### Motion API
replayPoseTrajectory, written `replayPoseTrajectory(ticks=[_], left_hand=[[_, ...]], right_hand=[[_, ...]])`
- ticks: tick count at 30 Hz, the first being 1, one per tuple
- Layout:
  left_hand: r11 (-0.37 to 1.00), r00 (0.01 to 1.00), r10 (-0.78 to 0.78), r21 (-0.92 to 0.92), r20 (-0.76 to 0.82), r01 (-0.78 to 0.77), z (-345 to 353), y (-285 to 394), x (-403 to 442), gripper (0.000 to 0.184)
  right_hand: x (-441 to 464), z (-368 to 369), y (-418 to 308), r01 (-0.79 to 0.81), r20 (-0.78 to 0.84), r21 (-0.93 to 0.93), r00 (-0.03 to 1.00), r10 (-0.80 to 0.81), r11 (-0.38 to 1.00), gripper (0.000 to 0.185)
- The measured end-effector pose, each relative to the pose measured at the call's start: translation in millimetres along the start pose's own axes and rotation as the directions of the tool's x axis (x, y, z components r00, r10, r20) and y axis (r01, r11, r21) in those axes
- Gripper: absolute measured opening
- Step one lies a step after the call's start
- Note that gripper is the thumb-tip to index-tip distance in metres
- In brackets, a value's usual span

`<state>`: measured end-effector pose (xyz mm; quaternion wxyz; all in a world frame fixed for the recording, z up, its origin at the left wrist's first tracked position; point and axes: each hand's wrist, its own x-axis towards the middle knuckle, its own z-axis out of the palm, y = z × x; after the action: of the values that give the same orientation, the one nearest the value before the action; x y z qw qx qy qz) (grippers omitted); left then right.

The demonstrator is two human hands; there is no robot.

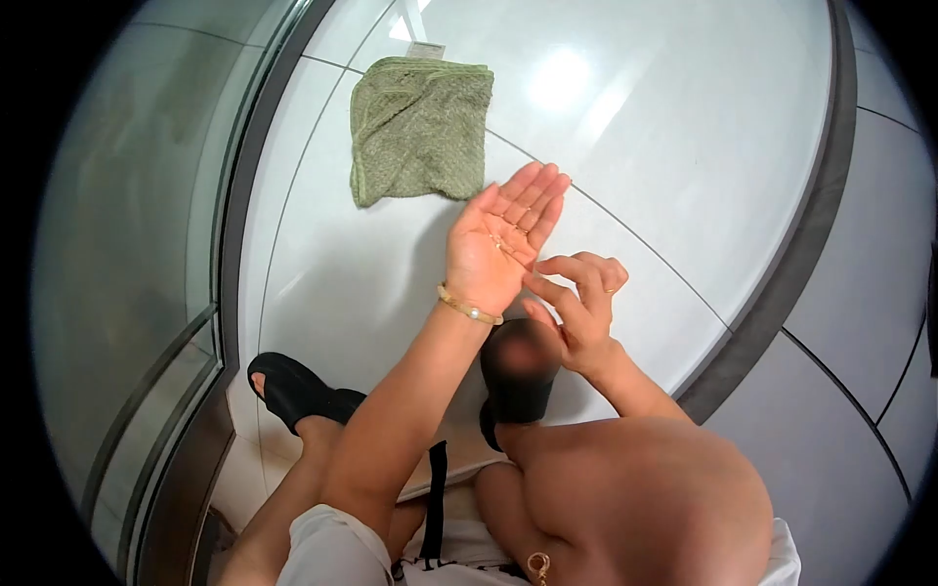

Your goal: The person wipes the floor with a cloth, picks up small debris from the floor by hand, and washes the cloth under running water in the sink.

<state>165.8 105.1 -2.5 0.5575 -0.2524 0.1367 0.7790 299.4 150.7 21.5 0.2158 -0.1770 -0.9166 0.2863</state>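
Observation:
My left hand (503, 239) is held palm up over the floor, its fingers stretched out flat. A few tiny pale bits (500, 241) lie on the palm and near the finger bases; they are too small to identify. Close beside the palm's right edge is my right hand (584, 305), fingers bent, with a gap between thumb and index fingertip. I see nothing held in it. Beyond my left hand, a folded green cloth (420, 132) lies on the floor.
White floor tiles (664, 166) stretch ahead, bordered on the right by a dark grey strip (796, 244). A glass panel with a dark frame (227, 264) stands on the left. My feet wear black slippers (303, 396), one on each side of my left forearm.

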Motion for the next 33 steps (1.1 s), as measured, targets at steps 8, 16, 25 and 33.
replayPoseTrajectory(ticks=[8,16,25,33], left_hand=[[0.993,0.994,0.046,-0.116,0.097,-0.035,-3,17,2,0.040],[0.993,0.997,0.051,-0.110,0.063,-0.044,-2,20,1,0.040],[0.993,0.998,0.053,-0.104,0.036,-0.049,-2,21,-2,0.041],[0.998,0.997,0.042,-0.033,-0.063,-0.044,-10,15,-2,0.041]], right_hand=[[14,24,80,-0.278,-0.136,0.056,0.949,0.283,0.959,0.021],[23,42,109,-0.396,-0.077,0.005,0.916,0.395,0.918,0.017],[23,49,112,-0.268,-0.089,-0.176,0.962,0.256,0.947,0.014],[32,7,33,-0.290,-0.121,0.200,0.941,0.317,0.936,0.010]])
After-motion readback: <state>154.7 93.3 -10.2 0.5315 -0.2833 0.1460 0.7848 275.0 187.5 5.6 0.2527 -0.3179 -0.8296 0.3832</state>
